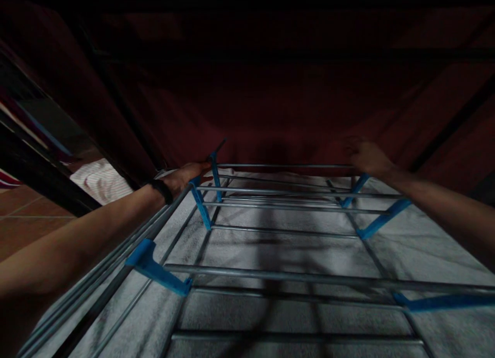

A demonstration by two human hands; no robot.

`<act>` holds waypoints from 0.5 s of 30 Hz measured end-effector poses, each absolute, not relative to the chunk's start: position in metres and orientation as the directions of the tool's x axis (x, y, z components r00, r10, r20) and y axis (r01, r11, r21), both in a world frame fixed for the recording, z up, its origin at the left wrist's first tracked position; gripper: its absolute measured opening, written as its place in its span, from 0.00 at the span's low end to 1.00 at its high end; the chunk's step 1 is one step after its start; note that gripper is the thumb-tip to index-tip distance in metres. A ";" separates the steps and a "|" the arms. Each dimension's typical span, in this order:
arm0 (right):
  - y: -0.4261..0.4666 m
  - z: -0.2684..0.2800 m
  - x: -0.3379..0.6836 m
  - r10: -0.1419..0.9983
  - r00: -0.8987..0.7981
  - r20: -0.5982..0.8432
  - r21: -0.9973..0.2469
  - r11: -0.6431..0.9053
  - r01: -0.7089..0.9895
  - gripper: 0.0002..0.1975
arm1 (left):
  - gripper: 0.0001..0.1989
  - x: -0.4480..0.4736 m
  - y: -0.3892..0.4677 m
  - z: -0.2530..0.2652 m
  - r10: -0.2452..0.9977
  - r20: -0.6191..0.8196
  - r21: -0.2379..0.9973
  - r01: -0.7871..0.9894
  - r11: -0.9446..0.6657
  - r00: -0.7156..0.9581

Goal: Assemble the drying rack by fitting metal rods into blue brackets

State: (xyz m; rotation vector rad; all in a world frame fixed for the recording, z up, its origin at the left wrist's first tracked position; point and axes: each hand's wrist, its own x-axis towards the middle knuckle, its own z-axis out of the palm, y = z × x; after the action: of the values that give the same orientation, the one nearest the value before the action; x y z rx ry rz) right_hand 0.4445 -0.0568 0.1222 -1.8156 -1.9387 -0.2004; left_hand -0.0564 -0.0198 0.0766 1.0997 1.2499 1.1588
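We've got a folding drying rack [278,208], grey metal rails with blue plastic brackets [158,269], filling the lower half of the view; its long axis runs 6 to 12 o'clock, away from us, far end at 12 under a dark red cloth [270,116], and the rails themselves run crosswise, 9 to 3. A white towel [278,250] lies spread flat below the rails, seen through them. Left hand [187,176] sits at the far-left corner, about 10 o'clock, fingers curled onto the side rail beside a blue bracket, a dark band on that wrist. Right hand [365,156] is at about 1 o'clock, resting on the far rail with fingers bent over it; it's blurred, so we can't tell if it is clenched or just laid on. Risks, as we judge them: the hinged blue brackets sit right beside both hands, so a section folding or sliding could pinch fingers. Load is uneven too, left on a side rail and right on the end rail, so a pull could rack the frame skew or tip it. The red cloth hangs just past the far rail and could snag. Light is poor, and far-end contact is hard to verify. At 9 o'clock, tiled floor [23,219] and a striped pale fabric [101,179], well apart from the rack.
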 end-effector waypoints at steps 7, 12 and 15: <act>0.004 0.095 0.208 0.785 -0.590 0.191 0.029 0.596 0.803 0.21 | 0.12 -0.061 -0.021 0.075 0.996 -0.087 0.996 0.020 0.087 0.003; 0.024 0.081 0.132 0.801 -0.591 0.089 -0.064 0.597 0.799 0.23 | 0.14 -0.064 -0.018 0.071 0.996 -0.067 0.996 0.056 0.064 0.055; 0.030 0.077 0.119 0.794 -0.601 0.093 -0.072 0.607 0.792 0.23 | 0.17 -0.063 -0.018 0.070 0.994 -0.081 0.996 0.038 0.078 0.075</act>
State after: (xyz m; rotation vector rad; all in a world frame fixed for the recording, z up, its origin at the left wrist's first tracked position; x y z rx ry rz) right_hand 0.1188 0.0300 0.0769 -1.3436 -2.7117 0.0349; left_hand -0.0630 -0.0175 0.0697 1.2117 1.2145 1.0776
